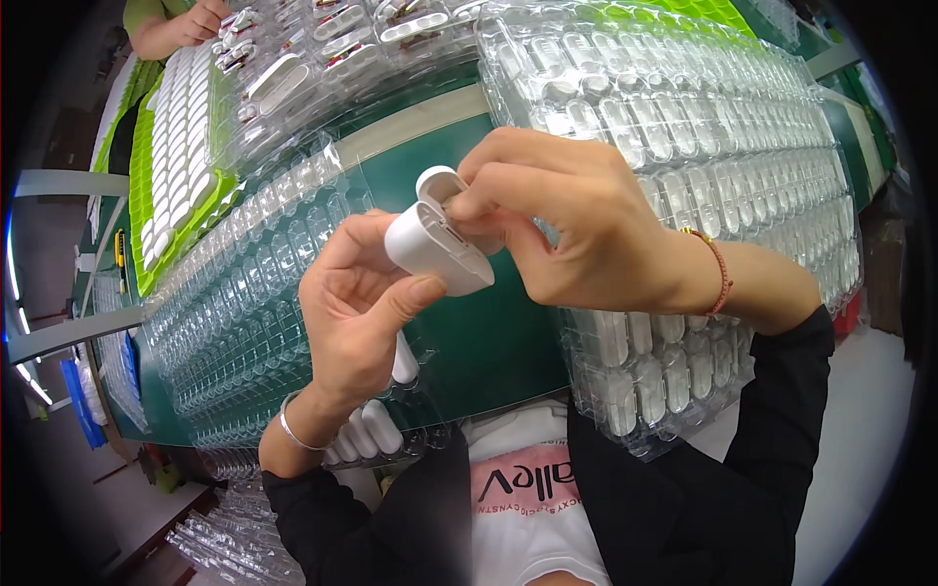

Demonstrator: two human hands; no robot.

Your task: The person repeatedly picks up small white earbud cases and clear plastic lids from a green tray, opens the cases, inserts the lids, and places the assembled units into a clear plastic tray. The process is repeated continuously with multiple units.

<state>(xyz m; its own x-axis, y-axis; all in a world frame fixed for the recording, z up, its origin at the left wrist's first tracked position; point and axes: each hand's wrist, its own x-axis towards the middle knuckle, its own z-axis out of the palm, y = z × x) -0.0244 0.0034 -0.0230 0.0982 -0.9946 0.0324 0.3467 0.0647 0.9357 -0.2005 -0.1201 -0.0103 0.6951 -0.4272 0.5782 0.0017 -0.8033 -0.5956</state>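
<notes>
A white earbud charging case (430,256), tilted with its lid raised, is in front of me above the green table. My left hand (347,298) is closed around the body, the thumb pressed along its lower side. At the opening, the bent fingers of my right hand (586,220) pinch between the lid (440,184) and the body. These fingers partly cover the inside, so whether they also grip a small part there cannot be seen. Below my left hand, several white rounded pieces (379,428) sit in a clear tray.
Clear plastic trays (674,127) filled with white case parts rise on the right. Clear moulded trays (244,269) spread over the left side. Behind them are a bright green tray (147,269) with white shells and trays of opened cases (337,63). Another person's hand (202,21) is at the far left.
</notes>
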